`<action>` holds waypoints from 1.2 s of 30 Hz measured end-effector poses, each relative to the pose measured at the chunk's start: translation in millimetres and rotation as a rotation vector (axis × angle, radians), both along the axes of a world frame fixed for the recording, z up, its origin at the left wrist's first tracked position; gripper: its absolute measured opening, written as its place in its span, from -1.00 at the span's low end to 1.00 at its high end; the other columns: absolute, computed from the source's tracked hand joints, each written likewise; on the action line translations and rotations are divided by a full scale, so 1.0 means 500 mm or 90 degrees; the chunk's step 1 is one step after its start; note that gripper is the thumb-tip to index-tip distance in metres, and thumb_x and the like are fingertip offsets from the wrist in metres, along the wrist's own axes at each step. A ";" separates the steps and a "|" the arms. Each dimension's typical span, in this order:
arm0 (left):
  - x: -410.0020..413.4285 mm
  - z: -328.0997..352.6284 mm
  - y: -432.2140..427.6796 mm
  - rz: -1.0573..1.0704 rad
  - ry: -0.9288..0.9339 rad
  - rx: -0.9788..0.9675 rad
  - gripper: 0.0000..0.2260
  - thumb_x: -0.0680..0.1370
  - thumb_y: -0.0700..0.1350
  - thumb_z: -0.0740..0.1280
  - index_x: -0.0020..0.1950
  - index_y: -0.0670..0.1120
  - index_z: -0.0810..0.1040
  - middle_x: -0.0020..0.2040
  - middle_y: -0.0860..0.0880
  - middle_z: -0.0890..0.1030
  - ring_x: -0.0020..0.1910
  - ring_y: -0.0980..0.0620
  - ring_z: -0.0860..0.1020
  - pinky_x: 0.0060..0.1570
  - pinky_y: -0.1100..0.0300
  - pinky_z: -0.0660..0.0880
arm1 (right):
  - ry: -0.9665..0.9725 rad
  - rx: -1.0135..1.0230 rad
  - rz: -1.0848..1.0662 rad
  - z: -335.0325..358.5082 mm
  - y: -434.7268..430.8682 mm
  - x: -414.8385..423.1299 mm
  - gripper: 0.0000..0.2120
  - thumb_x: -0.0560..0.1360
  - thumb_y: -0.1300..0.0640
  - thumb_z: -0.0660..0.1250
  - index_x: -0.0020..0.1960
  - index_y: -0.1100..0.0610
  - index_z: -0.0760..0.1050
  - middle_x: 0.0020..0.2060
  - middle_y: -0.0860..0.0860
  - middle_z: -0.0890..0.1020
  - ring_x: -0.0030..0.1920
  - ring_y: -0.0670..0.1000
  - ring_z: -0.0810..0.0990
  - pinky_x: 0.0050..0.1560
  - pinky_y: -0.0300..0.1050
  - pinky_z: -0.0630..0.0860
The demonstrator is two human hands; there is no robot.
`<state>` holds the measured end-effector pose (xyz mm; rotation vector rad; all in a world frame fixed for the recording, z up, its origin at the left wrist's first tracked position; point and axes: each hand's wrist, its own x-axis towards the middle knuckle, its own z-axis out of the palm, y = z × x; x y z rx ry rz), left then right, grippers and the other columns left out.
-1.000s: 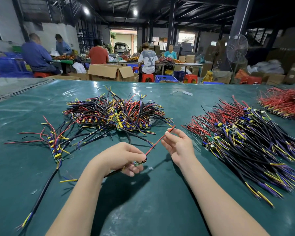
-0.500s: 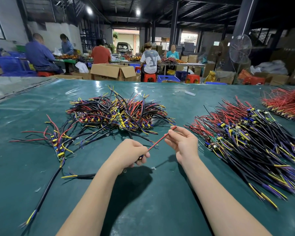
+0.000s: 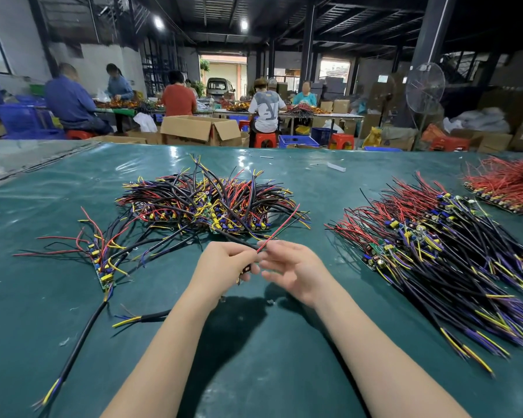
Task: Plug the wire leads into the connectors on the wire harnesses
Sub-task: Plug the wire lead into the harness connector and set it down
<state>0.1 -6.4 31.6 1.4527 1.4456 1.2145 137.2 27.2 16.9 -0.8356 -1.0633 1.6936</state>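
Right now your left hand (image 3: 224,263) curls round the harness (image 3: 154,316), its connector (image 3: 246,268) at your fingertips. The red lead (image 3: 281,224) rises from between both hands. Your right hand (image 3: 296,267) touches it with loosely spread fingers, and I cannot tell whether it pinches.

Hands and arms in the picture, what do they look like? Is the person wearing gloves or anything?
No gloves. The left hand and right hand are both bare, and so are the left forearm and right forearm, with no sleeves reaching into view. I can't see any rings, watch, bracelet or markings on them.
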 end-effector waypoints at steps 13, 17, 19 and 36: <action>0.018 -0.012 0.000 0.041 0.093 0.051 -0.65 0.53 -0.05 0.26 -0.47 0.03 0.56 -0.56 0.07 0.52 -0.58 0.21 0.39 -0.53 0.35 0.29 | -0.050 0.148 -0.189 0.005 -0.016 -0.027 -0.87 0.45 0.45 0.28 -0.24 0.30 0.52 -0.55 0.03 0.56 -0.55 -0.07 0.53 -0.48 -0.25 0.52; 0.020 -0.004 0.005 0.001 -0.033 -0.051 -0.75 0.52 -0.11 0.21 -0.25 -0.01 0.64 -0.38 -0.03 0.58 -0.40 0.06 0.43 -0.54 0.29 0.22 | -0.038 0.170 -0.212 0.005 -0.011 -0.020 -0.82 0.45 0.47 0.27 -0.28 0.28 0.50 -0.56 0.02 0.55 -0.54 -0.07 0.55 -0.48 -0.25 0.54; 0.016 -0.004 0.005 -0.042 -0.087 -0.081 -0.79 0.45 -0.18 0.21 -0.18 -0.05 0.65 -0.28 -0.09 0.62 -0.34 0.04 0.48 -0.56 0.34 0.26 | -0.036 0.167 -0.201 0.005 -0.008 -0.014 -0.80 0.45 0.46 0.26 -0.30 0.26 0.49 -0.57 -0.03 0.55 -0.53 -0.08 0.56 -0.44 -0.25 0.56; 0.022 -0.017 0.001 -0.090 -0.100 -0.099 -0.80 0.51 -0.31 0.29 -0.14 -0.03 0.60 -0.35 0.11 0.66 -0.36 0.23 0.63 -0.56 0.42 0.33 | 0.039 0.177 -0.459 0.014 0.024 0.041 -0.74 0.45 0.46 0.28 -0.31 0.17 0.51 -0.57 -0.12 0.55 -0.50 -0.20 0.53 -0.48 -0.31 0.53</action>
